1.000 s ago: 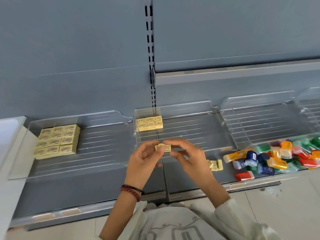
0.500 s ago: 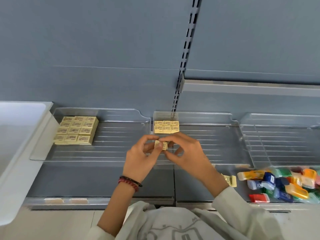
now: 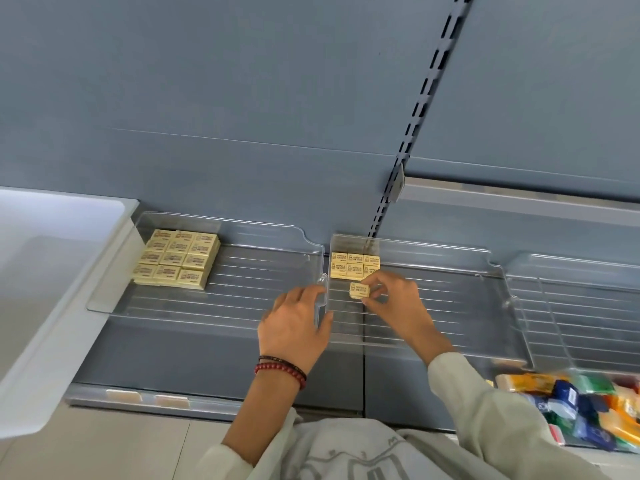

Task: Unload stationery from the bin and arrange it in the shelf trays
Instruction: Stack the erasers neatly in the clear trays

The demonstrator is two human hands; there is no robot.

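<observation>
Right hand (image 3: 391, 299) now over middle tray (image 3: 450, 299)

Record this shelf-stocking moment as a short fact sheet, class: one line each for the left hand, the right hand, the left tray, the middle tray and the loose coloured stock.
left hand: resting on the dividing wall between the two trays, holding nothing
right hand: pinching one yellow eraser inside the middle tray
left tray: block of yellow erasers at back left
middle tray: small group of erasers at back left corner
coloured items: heaped at lower right, blurred
</observation>
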